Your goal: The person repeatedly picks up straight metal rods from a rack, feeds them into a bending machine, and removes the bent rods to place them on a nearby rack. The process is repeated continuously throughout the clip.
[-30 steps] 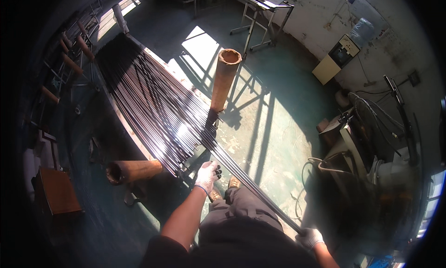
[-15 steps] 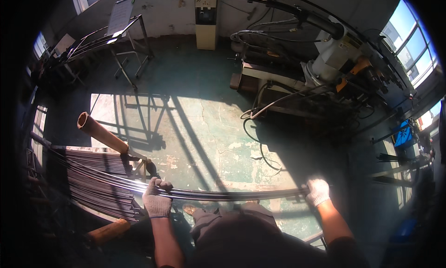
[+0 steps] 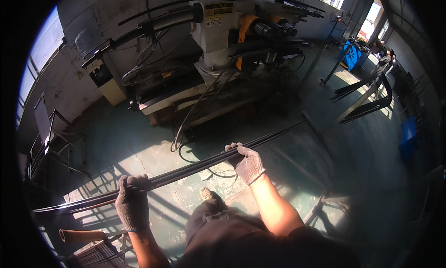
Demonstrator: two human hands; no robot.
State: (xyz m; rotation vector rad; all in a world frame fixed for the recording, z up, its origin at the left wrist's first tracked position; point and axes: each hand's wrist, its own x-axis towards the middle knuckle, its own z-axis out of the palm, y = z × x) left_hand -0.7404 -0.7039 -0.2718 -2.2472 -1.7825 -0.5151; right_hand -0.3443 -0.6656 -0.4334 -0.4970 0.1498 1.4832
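Note:
A bundle of long, thin dark metal rods (image 3: 190,169) stretches across in front of me, rising from lower left to upper right. My left hand (image 3: 132,205), in a grey knit work glove, is closed round it on the left. Farther along, my gloved right hand (image 3: 247,163) also grips it, fingers wrapped over the top. The far right end of the rods hangs in the air above the floor. At the lower left, beneath my left forearm, more rods (image 3: 100,256) lie stacked beside a brown tube (image 3: 82,236); the picture's rim cuts off part of the stack.
A large grey machine (image 3: 216,45) with orange parts and loose hoses stands ahead. A water dispenser (image 3: 104,80) is by the wall. Rightward, a metal rack (image 3: 367,96) bears dark bars, with a blue box-like unit (image 3: 355,57) beyond. A small metal stand (image 3: 320,210) is near my right elbow.
My body has turned right, and the rod bundle has come along, leaving the stack at the lower left. My hands are closer together on it, and the bundle now slants up to the right.

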